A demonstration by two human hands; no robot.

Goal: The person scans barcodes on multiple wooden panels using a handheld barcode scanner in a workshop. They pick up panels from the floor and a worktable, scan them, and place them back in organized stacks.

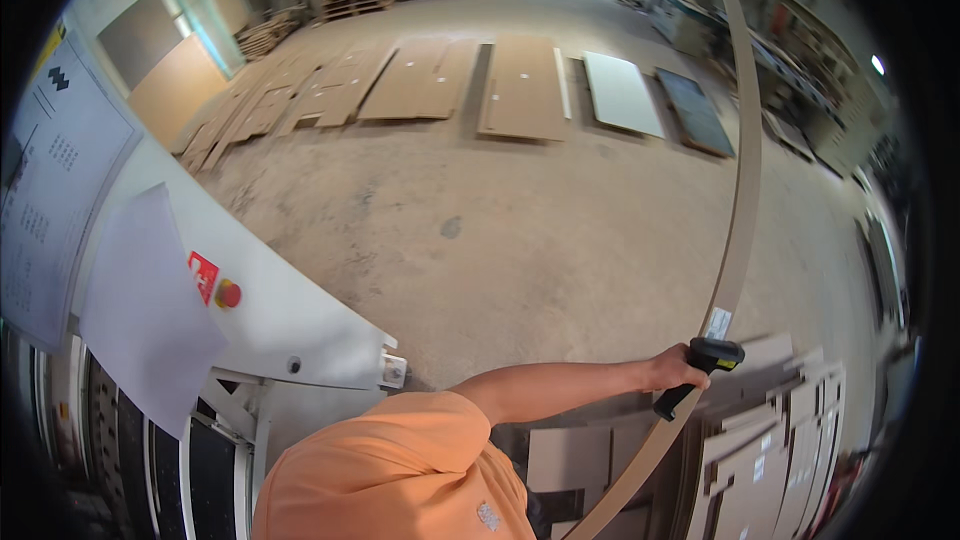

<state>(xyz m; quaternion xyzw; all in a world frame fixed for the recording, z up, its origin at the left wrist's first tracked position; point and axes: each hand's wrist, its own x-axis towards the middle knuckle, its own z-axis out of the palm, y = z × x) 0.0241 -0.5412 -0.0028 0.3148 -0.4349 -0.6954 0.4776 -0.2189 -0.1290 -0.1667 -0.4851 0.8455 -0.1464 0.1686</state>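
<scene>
My left hand (676, 370) is wrapped round the grip of a black barcode scanner (716, 352), with the arm stretched out to the right. Behind the scanner runs a long, narrow wood-coloured board strip (745, 150), crossing the picture from the lower edge to the top. A white label (718, 323) sticks to the strip just above the scanner's head. What supports the strip lower down is out of sight. My right hand does not show. The orange sleeve (430, 435) and shirt fill the bottom middle.
Cut panels stand stacked (760, 460) at the lower right. A white machine housing (270, 310) with a red stop button (229, 293) and hanging paper sheet (150, 310) takes up the left. Brown panels (525, 90), a white panel (620, 90) and a dark panel (693, 110) lie across the floor.
</scene>
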